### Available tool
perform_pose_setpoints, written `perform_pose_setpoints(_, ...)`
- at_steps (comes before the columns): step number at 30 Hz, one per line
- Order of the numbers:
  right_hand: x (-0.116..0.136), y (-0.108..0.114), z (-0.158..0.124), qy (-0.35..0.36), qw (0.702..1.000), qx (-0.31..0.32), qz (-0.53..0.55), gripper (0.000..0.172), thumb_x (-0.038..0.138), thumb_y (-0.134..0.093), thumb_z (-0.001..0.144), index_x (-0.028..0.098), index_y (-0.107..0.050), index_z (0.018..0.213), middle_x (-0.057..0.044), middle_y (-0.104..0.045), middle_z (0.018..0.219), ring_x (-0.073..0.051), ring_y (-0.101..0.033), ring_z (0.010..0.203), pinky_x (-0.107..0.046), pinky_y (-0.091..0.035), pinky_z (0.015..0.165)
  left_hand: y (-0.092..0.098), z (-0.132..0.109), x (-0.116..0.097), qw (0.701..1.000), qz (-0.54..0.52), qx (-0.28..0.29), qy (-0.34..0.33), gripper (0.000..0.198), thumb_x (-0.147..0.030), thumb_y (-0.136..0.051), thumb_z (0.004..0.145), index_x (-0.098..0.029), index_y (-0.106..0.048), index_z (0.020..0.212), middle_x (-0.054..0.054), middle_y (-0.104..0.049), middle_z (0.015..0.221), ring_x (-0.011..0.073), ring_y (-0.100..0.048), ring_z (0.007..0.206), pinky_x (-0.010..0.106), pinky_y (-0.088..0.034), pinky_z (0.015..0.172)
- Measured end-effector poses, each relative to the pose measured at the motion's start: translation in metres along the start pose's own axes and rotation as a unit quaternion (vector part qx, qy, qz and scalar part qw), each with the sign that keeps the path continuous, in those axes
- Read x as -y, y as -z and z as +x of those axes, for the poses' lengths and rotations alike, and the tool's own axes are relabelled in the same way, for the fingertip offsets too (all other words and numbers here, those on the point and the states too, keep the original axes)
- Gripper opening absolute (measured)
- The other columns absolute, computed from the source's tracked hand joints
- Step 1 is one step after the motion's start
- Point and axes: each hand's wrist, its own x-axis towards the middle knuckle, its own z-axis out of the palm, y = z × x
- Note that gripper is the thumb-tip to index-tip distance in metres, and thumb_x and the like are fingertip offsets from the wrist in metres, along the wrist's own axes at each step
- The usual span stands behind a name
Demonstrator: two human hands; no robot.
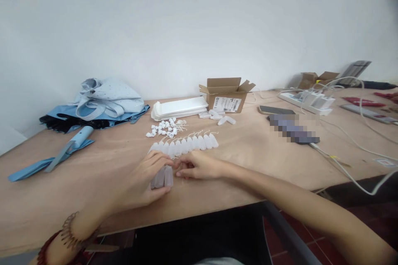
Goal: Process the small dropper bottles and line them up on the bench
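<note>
My left hand (146, 180) curves round a short row of translucent white plastic tubes (162, 177) near the table's front edge, fingers over their far ends and thumb along the near ends. Right beside it, my right hand (199, 165) has its fingers curled in, fingertips close to the left ones; whatever it pinches is hidden. Just beyond both hands lies a row of similar tubes (186, 145), with thin white strings at their far ends. Behind that row is a loose pile of small white caps (164, 127), some with strings.
Further back are a stack of white sleeves (180, 107), loose tubes (226, 120) and an open cardboard box (226, 101). A blue umbrella (81, 136) and a pale cloth bag (108, 97) lie left. Phones (276, 110), cables and a power strip (306, 101) occupy the right.
</note>
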Motion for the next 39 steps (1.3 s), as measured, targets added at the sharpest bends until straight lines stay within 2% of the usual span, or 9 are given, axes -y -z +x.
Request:
perform_pose_setpoints(6, 0.0, 0.004, 0.0, 0.016, 0.999, -0.027, 0.015, 0.009, 0.017, -0.058, 0.082, 0.012, -0.066, 0.084, 0.002, -0.06, 0.063, -0.008, -0.052, 0.056, -0.018, -0.037, 0.055, 0.014, 0.01, -0.006, 1.0, -0.011, 0.001, -0.028, 0.036, -0.031, -0.061, 0.075, -0.021, -0.053, 0.109, 0.007, -0.057, 0.111, 0.024, -0.052, 0.104, 0.037, -0.043, 0.09)
perform_pose_setpoints(11, -0.017, 0.023, 0.004, 0.049, 0.986, -0.157, -0.029, 0.015, 0.02, -0.053, 0.085, 0.015, -0.066, 0.084, 0.003, -0.057, 0.058, -0.008, -0.048, 0.052, -0.02, -0.035, 0.054, 0.015, 0.04, 0.01, 0.999, -0.013, -0.034, -0.006, 0.021, -0.033, -0.047, 0.087, -0.021, -0.056, 0.102, 0.006, -0.058, 0.106, 0.0216, -0.052, 0.101, 0.036, -0.042, 0.089)
perform_pose_setpoints(15, -0.051, 0.058, 0.004, 0.023, 0.928, -0.319, -0.189, 0.016, 0.017, -0.049, 0.086, 0.014, -0.065, 0.091, -0.004, -0.064, 0.077, -0.013, -0.053, 0.066, -0.024, -0.038, 0.063, 0.006, 0.075, 0.046, 0.998, 0.007, -0.06, 0.025, 0.02, -0.024, -0.039, 0.087, -0.018, -0.058, 0.093, 0.007, -0.06, 0.097, 0.0216, -0.054, 0.095, 0.036, -0.044, 0.085)
perform_pose_setpoints(17, -0.071, 0.077, -0.001, -0.017, 0.892, -0.347, -0.289, 0.021, 0.014, -0.045, 0.087, 0.014, -0.063, 0.098, -0.008, -0.063, 0.094, -0.016, -0.055, 0.079, -0.026, -0.039, 0.069, 0.001, 0.094, 0.063, 0.996, 0.039, -0.071, 0.033, 0.021, -0.02, -0.04, 0.083, -0.017, -0.059, 0.092, 0.008, -0.062, 0.096, 0.0228, -0.054, 0.097, 0.037, -0.043, 0.087)
perform_pose_setpoints(21, -0.099, 0.105, -0.013, -0.106, 0.854, -0.303, -0.41, 0.041, -0.002, -0.04, 0.078, 0.012, -0.061, 0.11, -0.013, -0.059, 0.111, -0.022, -0.049, 0.101, -0.029, -0.039, 0.081, -0.009, 0.122, 0.083, 0.995, 0.064, -0.06, 0.051, 0.027, -0.021, -0.047, 0.08, -0.014, -0.064, 0.1, 0.011, -0.064, 0.098, 0.0252, -0.055, 0.098, 0.039, -0.042, 0.088)
perform_pose_setpoints(29, -0.107, 0.117, -0.019, -0.17, 0.831, -0.203, -0.488, 0.046, -0.003, -0.043, 0.075, 0.012, -0.058, 0.115, -0.013, -0.061, 0.111, -0.026, -0.049, 0.101, -0.031, -0.037, 0.081, -0.013, 0.144, 0.092, 0.997, -0.024, -0.054, 0.055, 0.025, -0.036, -0.056, 0.077, -0.02, -0.074, 0.079, 0.009, -0.069, 0.085, 0.0239, -0.061, 0.082, 0.035, -0.046, 0.078)
perform_pose_setpoints(32, -0.106, 0.118, -0.021, -0.183, 0.828, -0.194, -0.493, 0.039, 0.0, -0.044, 0.077, 0.012, -0.06, 0.112, -0.015, -0.064, 0.099, -0.029, -0.05, 0.1, -0.033, -0.036, 0.079, -0.004, 0.145, 0.094, 0.99, -0.056, -0.09, 0.096, 0.03, -0.039, -0.052, 0.081, -0.02, -0.074, 0.088, 0.009, -0.071, 0.092, 0.0223, -0.063, 0.081, 0.031, -0.048, 0.072)
perform_pose_setpoints(36, -0.107, 0.119, -0.022, -0.188, 0.829, -0.185, -0.494, 0.034, 0.002, -0.045, 0.08, 0.011, -0.061, 0.108, -0.016, -0.064, 0.092, -0.029, -0.051, 0.099, -0.033, -0.036, 0.079, 0.005, 0.148, 0.104, 0.957, -0.17, -0.162, 0.17, 0.035, -0.042, -0.06, 0.075, -0.016, -0.073, 0.093, 0.011, -0.071, 0.098, 0.023, -0.065, 0.084, 0.03, -0.05, 0.07)
perform_pose_setpoints(39, -0.108, 0.118, -0.021, -0.19, 0.829, -0.181, -0.494, 0.034, 0.002, -0.045, 0.079, 0.012, -0.062, 0.106, -0.015, -0.064, 0.091, -0.03, -0.05, 0.098, -0.033, -0.036, 0.078, 0.006, 0.153, 0.113, 0.943, -0.203, -0.189, 0.183, 0.04, -0.044, -0.063, 0.073, -0.014, -0.072, 0.097, 0.012, -0.071, 0.1, 0.0237, -0.065, 0.084, 0.03, -0.051, 0.066)
